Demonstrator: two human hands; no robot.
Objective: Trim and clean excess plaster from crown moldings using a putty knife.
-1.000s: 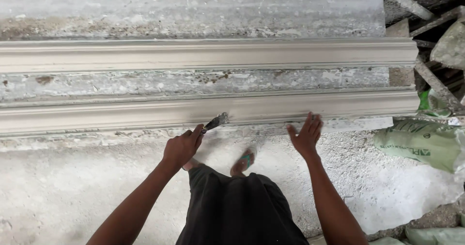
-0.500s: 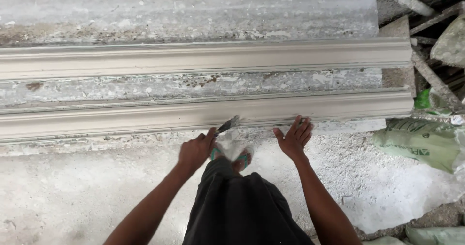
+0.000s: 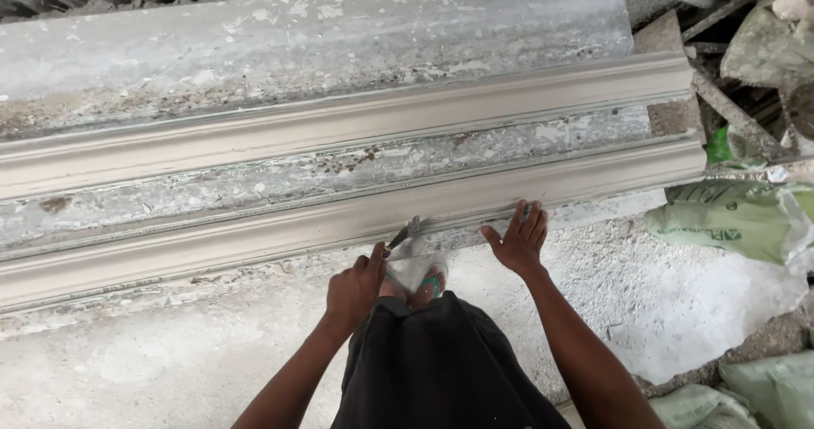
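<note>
Head view looks down on two long cast mouldings lying side by side; take the near moulding (image 3: 339, 221) as your landmark. Along its left stretch the profile looks smooth and even, though rough crumbs of plaster cling to the slab just below its lower edge, so I judge the shaping largely done and the edge cleaning still open. Behind it, the far moulding (image 3: 339, 124) lies parallel, with a flaky, speckled strip between the two.

At the moulding's near edge, about midway along, your left hand (image 3: 354, 289) is closed around a small scraper (image 3: 405, 236), whose blade tip meets the lower edge of the moulding. Just right of the blade, your right hand (image 3: 517, 241) rests open and flat, fingers spread, fingertips touching that same lower edge; it holds nothing. The tool thus sits between your two hands, close to both.

Right of the moulding's end, pale green sacks (image 3: 729, 221) lie on the rubble, well apart from your hands.
</note>
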